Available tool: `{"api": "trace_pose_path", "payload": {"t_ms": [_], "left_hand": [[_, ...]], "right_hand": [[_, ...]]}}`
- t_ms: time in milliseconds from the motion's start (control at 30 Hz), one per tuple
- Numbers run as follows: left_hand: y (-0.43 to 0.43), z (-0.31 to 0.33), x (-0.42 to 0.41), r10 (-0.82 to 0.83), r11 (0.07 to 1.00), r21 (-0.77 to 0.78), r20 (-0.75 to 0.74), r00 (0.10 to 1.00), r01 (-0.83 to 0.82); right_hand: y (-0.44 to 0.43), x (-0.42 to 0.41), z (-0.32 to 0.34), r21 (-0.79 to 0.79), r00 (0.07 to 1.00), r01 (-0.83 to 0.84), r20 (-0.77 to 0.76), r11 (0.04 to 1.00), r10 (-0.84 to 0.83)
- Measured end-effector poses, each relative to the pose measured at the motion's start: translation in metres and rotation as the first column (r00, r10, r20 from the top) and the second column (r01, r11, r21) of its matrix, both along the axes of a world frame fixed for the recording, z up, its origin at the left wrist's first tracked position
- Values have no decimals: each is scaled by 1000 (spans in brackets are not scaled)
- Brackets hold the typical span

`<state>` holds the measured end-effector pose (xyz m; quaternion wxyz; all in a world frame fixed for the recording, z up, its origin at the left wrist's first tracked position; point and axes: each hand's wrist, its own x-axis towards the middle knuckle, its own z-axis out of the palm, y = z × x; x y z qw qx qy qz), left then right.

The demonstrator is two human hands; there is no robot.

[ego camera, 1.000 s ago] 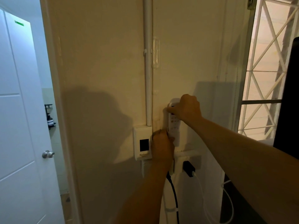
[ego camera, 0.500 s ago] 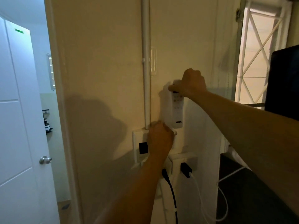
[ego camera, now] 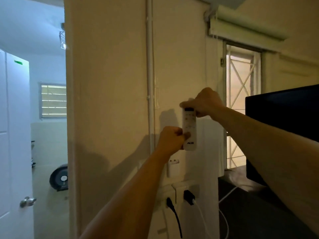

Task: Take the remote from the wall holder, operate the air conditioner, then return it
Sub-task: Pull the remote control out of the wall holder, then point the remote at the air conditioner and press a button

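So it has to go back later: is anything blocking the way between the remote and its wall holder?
Nothing visible. The remote, held by both hands, is straight above the empty holder, with only bare wall between them.

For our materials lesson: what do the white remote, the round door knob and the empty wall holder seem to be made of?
White slim remote: likely matte plastic, with moulded buttons and printed logo. Round silvery door knob: probably polished metal, since it glints. Small white wall holder: seemingly smooth plastic, though dim light leaves it unsure.
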<state>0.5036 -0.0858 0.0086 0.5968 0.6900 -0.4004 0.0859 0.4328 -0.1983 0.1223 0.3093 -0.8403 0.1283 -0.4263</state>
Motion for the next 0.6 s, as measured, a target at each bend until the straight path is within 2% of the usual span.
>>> {"api": "trace_pose_path", "payload": {"t_ms": [100, 267, 400, 600], "left_hand": [[5, 14, -12, -54, 996, -71, 18, 998, 55], [11, 52, -27, -128, 983, -130, 26, 991, 130], [9, 84, -40, -172, 972, -154, 59, 983, 179], [-12, 130, -62, -165, 966, -187, 100, 981, 181]], "right_hand": [[-5, -20, 6, 120, 984, -164, -44, 979, 170], [-15, -56, 12, 117, 890, -325, -298, 938, 346], [-14, -77, 28, 97, 873, -412, -242, 906, 423], [-20, -110, 67, 57, 905, -387, -169, 920, 391]]}}
